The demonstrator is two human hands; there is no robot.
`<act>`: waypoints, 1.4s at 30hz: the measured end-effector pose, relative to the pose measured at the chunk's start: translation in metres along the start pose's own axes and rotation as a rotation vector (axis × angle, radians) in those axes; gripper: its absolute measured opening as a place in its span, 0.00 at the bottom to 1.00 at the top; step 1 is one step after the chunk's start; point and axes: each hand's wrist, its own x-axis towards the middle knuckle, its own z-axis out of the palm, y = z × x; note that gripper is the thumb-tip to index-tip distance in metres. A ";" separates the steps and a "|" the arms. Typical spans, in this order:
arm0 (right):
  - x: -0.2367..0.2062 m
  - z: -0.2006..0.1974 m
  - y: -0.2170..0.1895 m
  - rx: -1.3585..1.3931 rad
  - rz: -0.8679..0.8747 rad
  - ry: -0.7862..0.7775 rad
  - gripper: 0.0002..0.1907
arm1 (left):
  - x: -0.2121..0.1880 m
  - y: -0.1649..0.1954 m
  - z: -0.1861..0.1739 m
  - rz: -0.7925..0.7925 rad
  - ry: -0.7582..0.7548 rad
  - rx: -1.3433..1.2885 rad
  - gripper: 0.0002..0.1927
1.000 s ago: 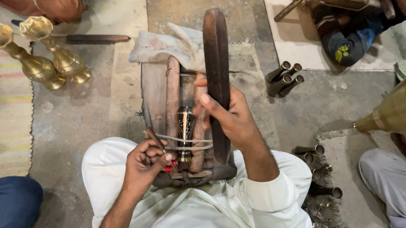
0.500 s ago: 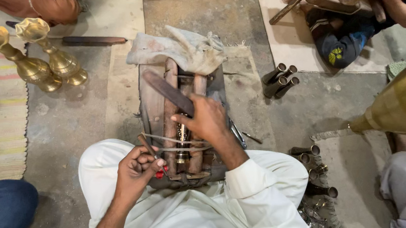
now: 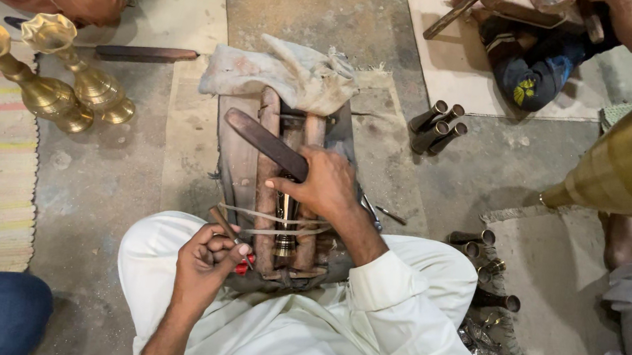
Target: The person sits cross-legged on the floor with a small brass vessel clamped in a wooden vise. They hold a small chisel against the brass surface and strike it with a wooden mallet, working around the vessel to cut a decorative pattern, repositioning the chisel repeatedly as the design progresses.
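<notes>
Concrete workshop floor (image 3: 131,175) | your right hand (image 3: 326,190) grips the wooden bow (image 3: 265,142), left hand (image 3: 208,256) pinches a chisel (image 3: 220,222) | a slack grip could let it skid off the spinning brass piece (image 3: 285,232).

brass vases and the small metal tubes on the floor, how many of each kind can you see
Brass vases, left of the wooden frame: 2
Dark tubes above the right hand, in a cluster: 3
Tubes by the right knee: at least 4, pile partly hidden
Total: at least 9
</notes>
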 end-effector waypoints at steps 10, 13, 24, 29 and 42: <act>0.000 -0.011 0.011 0.137 0.039 -0.099 0.30 | 0.005 0.015 -0.004 -0.027 0.028 0.008 0.18; 0.002 -0.003 0.008 0.034 0.030 -0.066 0.31 | 0.009 0.019 -0.003 -0.011 0.019 0.052 0.19; -0.038 -0.033 0.061 0.928 0.297 -0.259 0.25 | 0.075 0.086 0.030 0.084 -0.202 0.380 0.20; -0.080 -0.041 0.093 0.953 0.333 -0.259 0.24 | 0.116 0.120 0.072 0.404 -0.484 0.690 0.19; -0.122 -0.057 0.103 0.009 0.320 0.328 0.22 | 0.135 0.125 0.104 0.617 -0.760 1.167 0.17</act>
